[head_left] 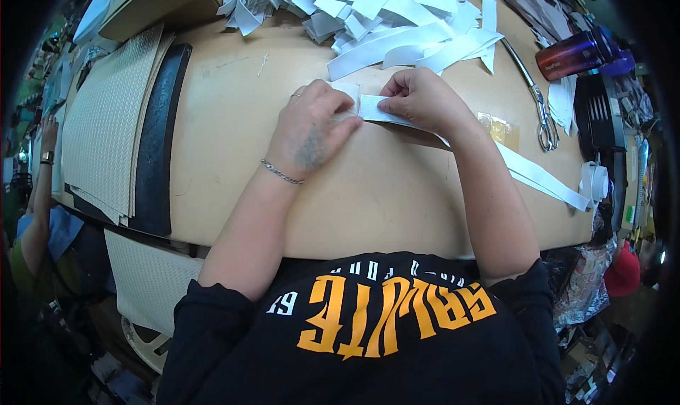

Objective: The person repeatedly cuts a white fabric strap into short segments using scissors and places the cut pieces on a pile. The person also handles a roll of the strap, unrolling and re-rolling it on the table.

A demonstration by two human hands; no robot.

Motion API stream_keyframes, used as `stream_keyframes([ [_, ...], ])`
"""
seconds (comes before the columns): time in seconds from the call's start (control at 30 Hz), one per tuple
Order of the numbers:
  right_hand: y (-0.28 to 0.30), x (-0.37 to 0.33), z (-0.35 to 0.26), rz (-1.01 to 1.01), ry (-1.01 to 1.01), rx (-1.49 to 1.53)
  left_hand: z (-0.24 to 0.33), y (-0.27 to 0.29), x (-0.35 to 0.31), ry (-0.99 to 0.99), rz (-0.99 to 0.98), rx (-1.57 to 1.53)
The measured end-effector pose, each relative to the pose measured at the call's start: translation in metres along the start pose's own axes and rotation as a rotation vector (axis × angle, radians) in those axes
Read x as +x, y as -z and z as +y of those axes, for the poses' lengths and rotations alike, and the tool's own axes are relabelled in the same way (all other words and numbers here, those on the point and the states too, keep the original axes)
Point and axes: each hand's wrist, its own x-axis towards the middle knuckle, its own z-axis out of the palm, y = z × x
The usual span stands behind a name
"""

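A white elastic-looking strip (379, 110) lies across the middle of the table. My right hand (425, 100) pinches it near its left end between thumb and fingers. From there the strip passes under my right forearm and on toward a white roll (595, 182) at the right edge. My left hand (312, 125) is closed, thumb and fingertips pressed at a short flat white piece (347, 90) beside the strip's end. A narrow brownish edge separates the two white parts. My left fingers partly cover the short piece.
Many cut white strips (382, 22) are heaped at the back. Metal scissors (542, 114), clear tape (499, 130) and a purple-red bottle (577, 54) are at right. Textured beige sheets (110, 121) and a dark board (159, 143) stand left. Another person's arm (46, 171) shows far left.
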Motion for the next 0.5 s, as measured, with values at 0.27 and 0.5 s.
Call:
stream_keyframes([
  [0.27,-0.015,0.000,0.000,0.138,0.034,-0.142,0.007,-0.009,0.000,0.037,0.027,0.085],
  [0.5,-0.022,0.003,-0.001,0.212,0.061,-0.144,0.006,-0.009,0.000,0.054,0.047,0.064],
])
